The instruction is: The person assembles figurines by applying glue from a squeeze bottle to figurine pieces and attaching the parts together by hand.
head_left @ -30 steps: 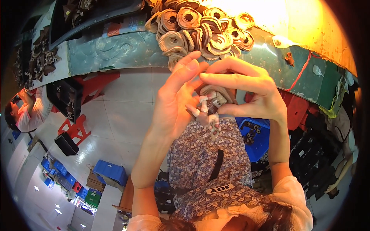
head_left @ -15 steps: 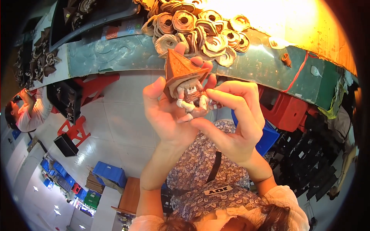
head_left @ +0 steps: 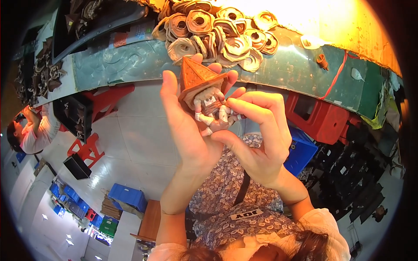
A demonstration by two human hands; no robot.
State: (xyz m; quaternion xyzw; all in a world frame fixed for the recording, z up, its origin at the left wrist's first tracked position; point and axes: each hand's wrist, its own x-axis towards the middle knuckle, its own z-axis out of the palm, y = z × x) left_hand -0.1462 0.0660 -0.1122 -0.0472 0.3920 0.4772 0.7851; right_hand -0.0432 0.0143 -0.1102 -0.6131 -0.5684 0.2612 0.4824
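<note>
A small figurine [head_left: 212, 109] with a pointed orange-brown hat-like or roof-like top [head_left: 197, 77] is held up in front of the bench edge. Its lower part is pale and brown, with limb-like pieces. My left hand [head_left: 187, 137] cradles it from behind, fingers reaching round the back and thumb raised beside the top. Against its right side press the fingertips of my right hand [head_left: 267, 130], the thumb touching the lower edge. Whether a separate tiny piece lies between those fingertips is hidden.
On the green bench [head_left: 296, 65] just beyond lies a heap of brown wavy-edged rings [head_left: 200, 22]. A small brown cone [head_left: 322, 61] and a red cord [head_left: 335, 78] are to the right. Red stools [head_left: 315, 117], a blue crate [head_left: 300, 150] and black trays stand below. Another person sits far left.
Both hands and the figurine have shifted slightly left, and the figurine has turned a little. My left thumb is raised straighter. The right fingertips stay against the figurine's side.
</note>
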